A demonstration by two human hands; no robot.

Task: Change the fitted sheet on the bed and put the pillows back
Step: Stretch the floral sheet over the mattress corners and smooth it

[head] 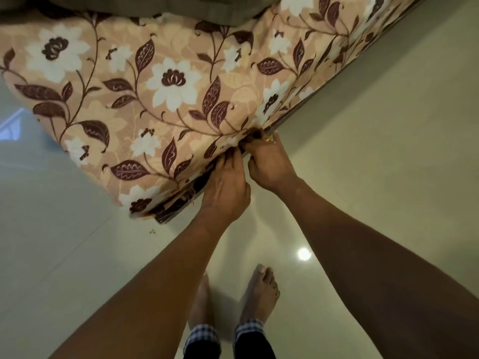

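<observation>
Left hand (225, 189), right hand (269, 165) at sheet (155, 86) corner.
Both gripped its lower edge, fingers curled round the fabric.

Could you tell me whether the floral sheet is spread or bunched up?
Spread: the floral sheet lies flat and smooth; left hand and right hand grip its edge.

head | looks steeply down (close) | bed corner (166, 151), floor (388, 151)

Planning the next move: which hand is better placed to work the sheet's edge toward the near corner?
Probably the left. The left hand grips the edge of the floral sheet nearer that corner; the right hand grips it farther up and would have to cross over.
</observation>
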